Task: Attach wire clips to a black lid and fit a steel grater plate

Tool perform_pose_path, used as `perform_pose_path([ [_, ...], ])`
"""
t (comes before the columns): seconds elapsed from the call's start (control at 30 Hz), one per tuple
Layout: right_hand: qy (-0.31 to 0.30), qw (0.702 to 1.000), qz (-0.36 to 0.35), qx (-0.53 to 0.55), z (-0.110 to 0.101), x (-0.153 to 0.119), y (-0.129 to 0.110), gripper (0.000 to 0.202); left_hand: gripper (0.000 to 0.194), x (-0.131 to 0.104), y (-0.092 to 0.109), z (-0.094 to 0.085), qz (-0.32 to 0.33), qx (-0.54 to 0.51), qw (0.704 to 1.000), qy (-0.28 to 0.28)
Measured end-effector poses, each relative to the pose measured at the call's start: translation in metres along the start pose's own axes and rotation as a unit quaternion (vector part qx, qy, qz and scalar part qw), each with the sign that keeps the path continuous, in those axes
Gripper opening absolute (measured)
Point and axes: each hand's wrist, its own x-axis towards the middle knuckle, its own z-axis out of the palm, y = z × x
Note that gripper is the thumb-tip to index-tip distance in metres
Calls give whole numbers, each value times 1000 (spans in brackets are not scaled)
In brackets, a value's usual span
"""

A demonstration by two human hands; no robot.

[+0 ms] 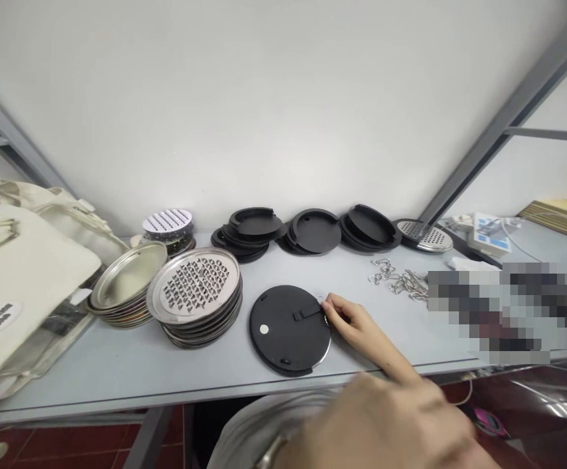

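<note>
The black disc (290,331) lies flat on the desk (117,368). The fingers (331,311) of the right hand (359,326) are at the disc's right edge, thumb and index pinched together on a small metal loop (321,299) beside the disc's strap (308,312). The left hand (385,423) is blurred, nearer the camera than the disc; whether its fingers hold anything cannot be determined. Left of the disc: a stack of graters (195,286). Right of it, farther back: metal clips (407,283).
</note>
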Motion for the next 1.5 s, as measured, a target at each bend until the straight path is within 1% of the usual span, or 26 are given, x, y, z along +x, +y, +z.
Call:
perform_pose_path([
  [0.03,6,1000,3,6,1,0,0,34,16,-4,-14,-11,-14,-2,1000,10],
  [0.1,20,1000,3,15,2,1,1,33,18,-14,-42,-30,-127,13,989,78],
  [0.13,26,1000,0,16,2,1,1,32,21,-19,-54,-36,-169,37,980,103],
  [0.17,28,999,-3,15,2,1,2,31,21,-23,-66,-40,-192,59,972,125],
  [0.23,25,1000,-5,8,3,2,2,31,19,-31,-85,-40,-224,86,960,145],
  [0.33,16,1000,-6,-9,2,1,0,32,17,-36,-99,-29,-234,61,958,157],
  [0.43,7,1000,-8,-24,1,1,-2,32,14,-38,-103,-21,-240,21,955,174],
  [0.53,2,999,-9,-35,0,1,-3,32,16,-38,-104,-20,-246,2,951,187],
  [0.67,-3,999,-10,-39,0,0,-3,31,13,-38,-105,-21,-265,1,941,210],
  [0.9,19,999,-3,-33,1,0,-4,32,15,-40,-106,-20,-255,-12,945,203],
  [1.1,2,999,-11,-46,1,1,-3,33,15,-39,-106,-21,-265,-7,943,202],
  [1.33,0,999,-8,-48,-1,-1,-4,33,14,-39,-105,-21,-273,-8,941,202],
  [1.5,11,999,-12,-46,0,-1,-5,34,16,-39,-105,-22,-261,-11,944,203],
])
